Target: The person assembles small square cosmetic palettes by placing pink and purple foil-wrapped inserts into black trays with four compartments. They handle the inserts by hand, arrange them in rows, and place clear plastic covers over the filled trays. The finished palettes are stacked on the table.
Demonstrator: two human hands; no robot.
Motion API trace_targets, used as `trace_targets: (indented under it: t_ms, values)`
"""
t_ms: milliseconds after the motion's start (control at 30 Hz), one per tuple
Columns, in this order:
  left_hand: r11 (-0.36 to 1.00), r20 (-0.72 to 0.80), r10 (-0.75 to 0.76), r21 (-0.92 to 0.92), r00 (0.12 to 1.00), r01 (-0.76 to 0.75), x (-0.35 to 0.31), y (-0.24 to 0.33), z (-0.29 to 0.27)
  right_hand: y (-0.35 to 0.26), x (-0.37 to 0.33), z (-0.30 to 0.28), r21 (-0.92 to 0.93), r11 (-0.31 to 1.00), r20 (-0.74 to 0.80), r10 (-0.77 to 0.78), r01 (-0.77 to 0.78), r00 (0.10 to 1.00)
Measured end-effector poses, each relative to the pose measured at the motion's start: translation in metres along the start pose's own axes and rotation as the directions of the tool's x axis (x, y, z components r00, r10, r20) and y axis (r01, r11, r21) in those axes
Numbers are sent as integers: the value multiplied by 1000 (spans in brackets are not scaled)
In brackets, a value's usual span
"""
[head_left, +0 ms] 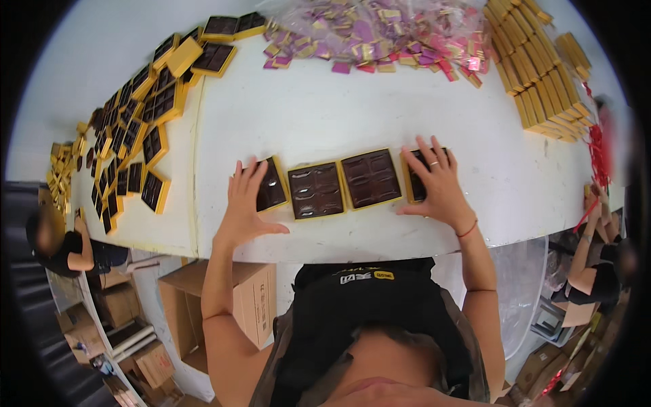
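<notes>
Several gold-edged boxes with dark brown compartment trays lie in a row on the white table (325, 122) in front of me. My left hand (244, 200) rests flat, fingers apart, on the leftmost box (274, 186). My right hand (437, 180) lies spread over the rightmost box (415, 182). Between them sit two uncovered boxes, one (316, 190) left of centre and one (370, 178) right of centre. Neither hand grips anything.
Many more open gold boxes (135, 129) crowd the table's left side. A clear bag of pink, purple and gold wrapped pieces (380, 34) lies at the far edge. Stacked gold lids (539, 74) stand far right. Cardboard cartons (254, 305) sit under the table. Other people work at left and right.
</notes>
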State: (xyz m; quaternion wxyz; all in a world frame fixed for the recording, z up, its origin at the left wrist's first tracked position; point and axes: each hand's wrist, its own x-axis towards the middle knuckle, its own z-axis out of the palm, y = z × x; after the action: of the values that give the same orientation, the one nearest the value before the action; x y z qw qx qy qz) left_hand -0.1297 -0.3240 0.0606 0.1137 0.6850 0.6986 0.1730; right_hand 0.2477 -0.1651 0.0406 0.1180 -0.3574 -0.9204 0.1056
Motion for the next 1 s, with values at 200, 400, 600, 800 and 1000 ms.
trace_targets:
  t_ms: [200,400,600,800,1000]
  values:
    - [996,-9,89,-3,996,-89,16,29,39,3,-12,0,-68,994,-58,79,-83,995]
    - [981,-33,195,0,980,-195,62,53,20,78,27,-29,26,998,-138,62,-59,989]
    - [840,-174,475,-203,863,-503,299,118,98,231,152,10,180,931,-454,366,-319,812]
    - [924,-270,383,105,883,-369,371,107,147,190,162,-12,134,900,-225,435,-414,872]
    - [859,-428,463,0,776,-512,360,117,157,180,103,-16,925,300,24,565,-232,825]
